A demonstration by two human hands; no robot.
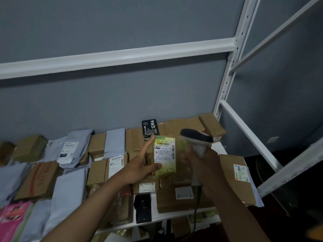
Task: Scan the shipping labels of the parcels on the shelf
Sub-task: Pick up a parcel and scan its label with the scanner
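Note:
My left hand (139, 165) holds up a small yellow-green parcel (165, 155) above the shelf, thumb across its lower edge and index finger straight behind its upper left corner. The white shipping label with barcodes faces me. My right hand (201, 163) grips the handle of a grey barcode scanner (196, 138), whose dark head sits just right of the parcel's top. The scanner's cable (195, 212) hangs down past the shelf's front edge.
The white shelf (218, 147) is crowded with brown cardboard boxes (236, 179), grey mailer bags (70, 149), a black packet (151, 128) at the back and a pink parcel (14, 219) at the front left. White rack uprights (227, 81) stand at right. A black device (143, 206) lies near the front edge.

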